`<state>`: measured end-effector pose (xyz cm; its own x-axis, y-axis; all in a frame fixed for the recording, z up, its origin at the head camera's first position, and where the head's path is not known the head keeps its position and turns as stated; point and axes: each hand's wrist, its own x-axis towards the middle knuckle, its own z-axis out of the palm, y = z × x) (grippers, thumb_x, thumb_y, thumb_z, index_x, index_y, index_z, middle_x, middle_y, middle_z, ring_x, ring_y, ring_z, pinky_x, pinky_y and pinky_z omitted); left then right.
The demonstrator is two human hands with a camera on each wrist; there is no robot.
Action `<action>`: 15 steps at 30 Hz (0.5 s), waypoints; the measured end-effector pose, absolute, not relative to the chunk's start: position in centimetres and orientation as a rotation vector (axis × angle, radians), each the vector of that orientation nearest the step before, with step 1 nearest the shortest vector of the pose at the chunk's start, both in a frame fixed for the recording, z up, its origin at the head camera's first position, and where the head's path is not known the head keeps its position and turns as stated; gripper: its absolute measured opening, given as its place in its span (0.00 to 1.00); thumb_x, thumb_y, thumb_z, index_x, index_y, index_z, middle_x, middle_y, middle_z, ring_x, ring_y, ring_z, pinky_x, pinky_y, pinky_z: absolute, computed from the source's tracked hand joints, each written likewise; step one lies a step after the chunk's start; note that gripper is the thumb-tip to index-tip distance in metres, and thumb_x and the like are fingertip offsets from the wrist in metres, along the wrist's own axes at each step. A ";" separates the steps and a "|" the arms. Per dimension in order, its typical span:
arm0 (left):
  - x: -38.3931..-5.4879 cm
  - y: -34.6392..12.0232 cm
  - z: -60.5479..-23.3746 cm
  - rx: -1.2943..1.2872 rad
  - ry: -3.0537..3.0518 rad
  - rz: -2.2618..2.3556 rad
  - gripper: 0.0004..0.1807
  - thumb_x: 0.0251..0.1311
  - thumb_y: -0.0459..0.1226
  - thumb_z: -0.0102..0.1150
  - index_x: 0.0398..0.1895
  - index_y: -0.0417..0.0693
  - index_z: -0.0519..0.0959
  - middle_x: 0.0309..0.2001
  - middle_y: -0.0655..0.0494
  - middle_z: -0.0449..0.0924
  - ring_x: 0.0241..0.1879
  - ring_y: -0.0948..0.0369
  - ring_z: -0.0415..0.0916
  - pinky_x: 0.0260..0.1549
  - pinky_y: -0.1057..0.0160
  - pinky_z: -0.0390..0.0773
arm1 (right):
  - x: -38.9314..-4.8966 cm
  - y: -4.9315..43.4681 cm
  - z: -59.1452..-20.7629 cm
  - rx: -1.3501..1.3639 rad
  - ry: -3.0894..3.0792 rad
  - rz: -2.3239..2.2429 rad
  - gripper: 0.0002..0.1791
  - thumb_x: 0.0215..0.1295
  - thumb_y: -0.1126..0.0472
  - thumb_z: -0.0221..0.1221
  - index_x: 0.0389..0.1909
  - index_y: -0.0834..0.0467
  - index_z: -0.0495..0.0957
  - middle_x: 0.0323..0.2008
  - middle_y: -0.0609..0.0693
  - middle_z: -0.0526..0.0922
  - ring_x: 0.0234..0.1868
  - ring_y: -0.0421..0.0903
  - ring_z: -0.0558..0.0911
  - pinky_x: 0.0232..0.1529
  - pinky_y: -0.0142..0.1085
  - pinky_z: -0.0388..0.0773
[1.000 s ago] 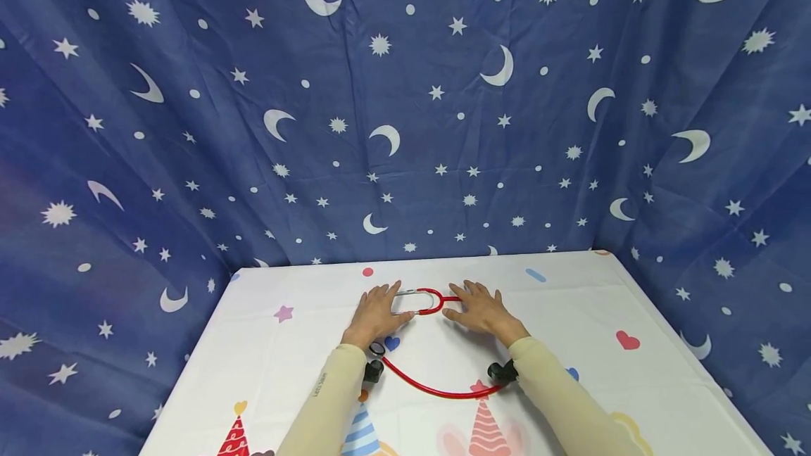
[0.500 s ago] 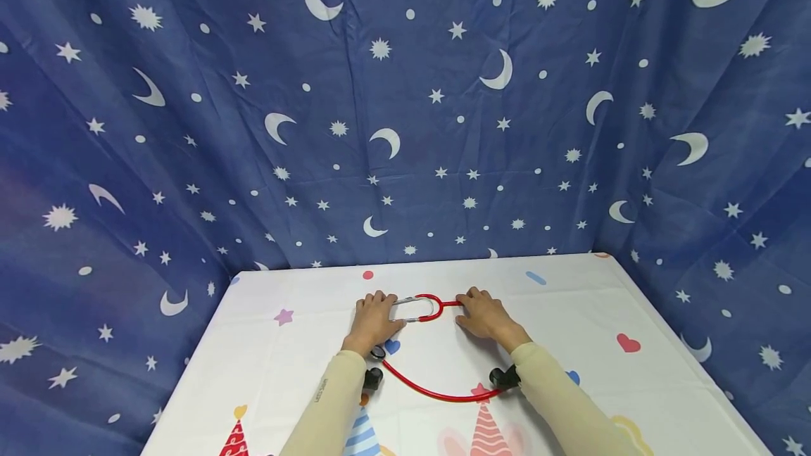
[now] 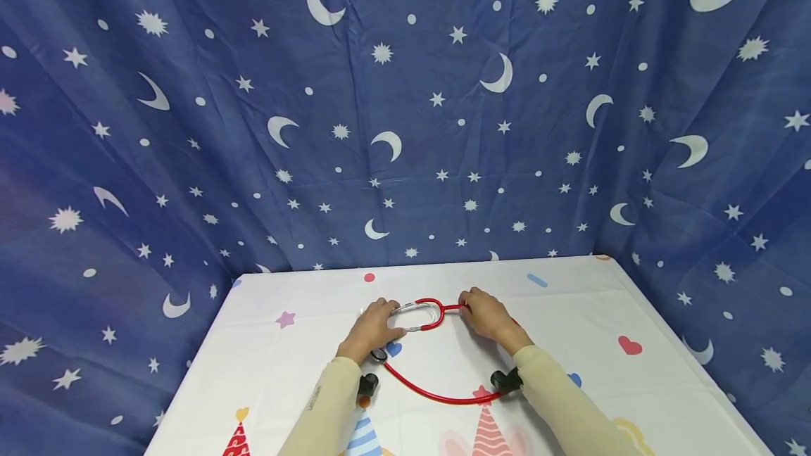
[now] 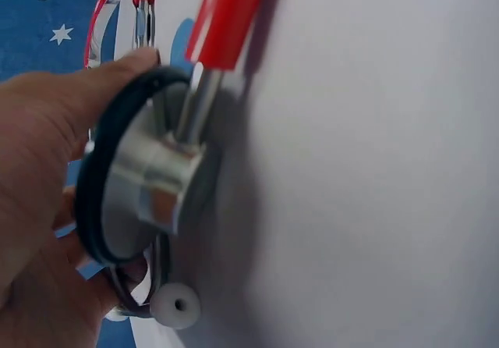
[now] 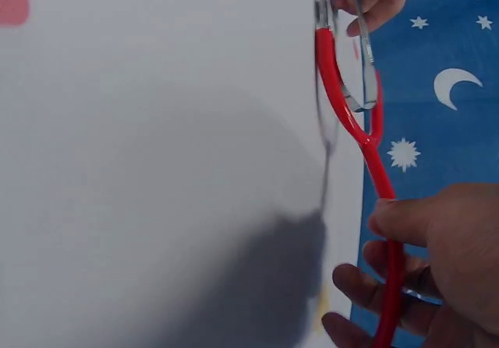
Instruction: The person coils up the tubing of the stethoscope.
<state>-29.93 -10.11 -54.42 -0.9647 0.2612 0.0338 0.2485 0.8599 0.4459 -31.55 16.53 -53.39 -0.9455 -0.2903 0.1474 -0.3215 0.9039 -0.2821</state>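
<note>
Head view: stethoscope point(image 3: 442, 312) is mid-tabletop point(image 3: 564, 308), spanning between both hands, ear end to the left. I have the left hand point(image 3: 372, 326) holding the metal ear tubes, thumb on the near one, fingers at the far one. Right hand point(image 3: 488, 317) is clamped on the red tubing point(image 5: 377, 168) past the Y; right wrist view shows the thumb on one side and fingers curled round the other. Tubing's shadow falls apart from it there, so I read that stretch as off the surface.

Rest of the tubing loops back on the near side, from by the right wrist to the chest piece point(image 4: 160, 176), just beside the left wrist. Left wrist view: chest piece fills the foreground, hiding part of the hand; one pale ear tip point(image 4: 176, 306) shows below it. Blue moon-and-star curtain point(image 3: 405, 125) behind.
</note>
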 end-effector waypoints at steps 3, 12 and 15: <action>-29.9 -10.1 -54.4 0.426 2.973 0.702 0.34 0.51 0.50 0.73 0.61 0.50 0.74 0.42 0.56 0.75 0.43 0.59 0.70 0.47 0.52 0.75 | -31.5 16.5 -52.9 0.485 -2.905 0.508 0.03 0.64 0.62 0.63 0.37 0.54 0.80 0.29 0.47 0.78 0.29 0.43 0.76 0.33 0.41 0.76; -29.8 -10.6 -53.5 0.500 2.968 0.808 0.27 0.50 0.42 0.70 0.56 0.49 0.75 0.32 0.57 0.75 0.28 0.63 0.68 0.29 0.63 0.70 | -30.6 16.2 -51.2 0.478 -2.823 0.584 0.03 0.66 0.60 0.62 0.39 0.53 0.81 0.31 0.45 0.82 0.29 0.40 0.77 0.32 0.38 0.75; -29.7 -10.9 -52.6 0.550 2.997 0.863 0.24 0.48 0.38 0.68 0.52 0.49 0.77 0.29 0.59 0.74 0.25 0.64 0.66 0.26 0.65 0.68 | -30.2 16.2 -50.3 0.487 -2.788 0.604 0.03 0.67 0.60 0.62 0.40 0.54 0.81 0.31 0.45 0.82 0.27 0.39 0.76 0.30 0.36 0.74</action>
